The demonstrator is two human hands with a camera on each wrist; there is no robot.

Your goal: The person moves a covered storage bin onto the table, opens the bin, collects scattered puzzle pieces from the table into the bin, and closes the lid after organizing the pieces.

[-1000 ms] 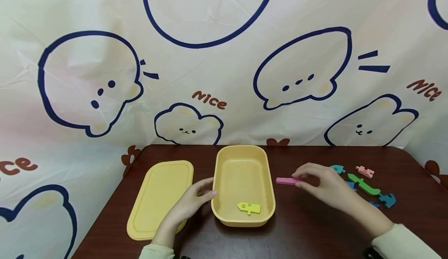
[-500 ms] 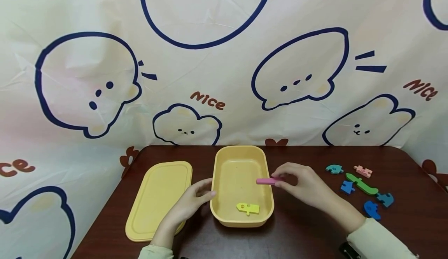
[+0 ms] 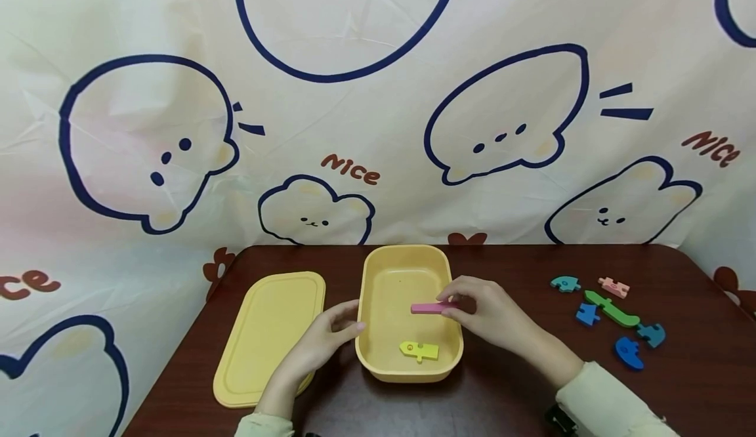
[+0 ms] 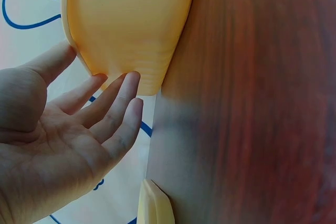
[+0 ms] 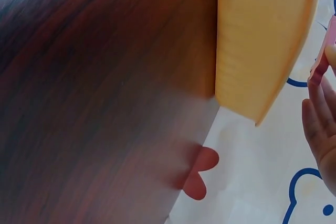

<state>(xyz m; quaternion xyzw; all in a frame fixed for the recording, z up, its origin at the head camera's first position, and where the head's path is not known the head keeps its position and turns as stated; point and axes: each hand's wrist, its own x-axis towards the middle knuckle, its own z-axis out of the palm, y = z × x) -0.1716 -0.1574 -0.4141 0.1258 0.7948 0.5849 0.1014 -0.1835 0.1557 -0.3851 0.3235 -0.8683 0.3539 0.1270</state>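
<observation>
A pink puzzle piece hangs over the yellow box, pinched between the thumb and fingers of my right hand. The right wrist view catches the pink piece and part of the right hand at its right edge, above the box's rim. Inside the box, near its front end, lies a yellow puzzle piece. At the box's left side, my left hand touches the wall. Its thumb and loosely extended fingers rest against the box in the left wrist view.
A yellow lid lies flat left of the box. Several loose puzzle pieces sit at the right of the dark wooden table, among them a long green piece, a pink one and a dark blue one. A patterned cloth hangs behind.
My right hand has carried the pink piece leftward from the table beside the box to above its inside. The left hand stays at the box's left wall.
</observation>
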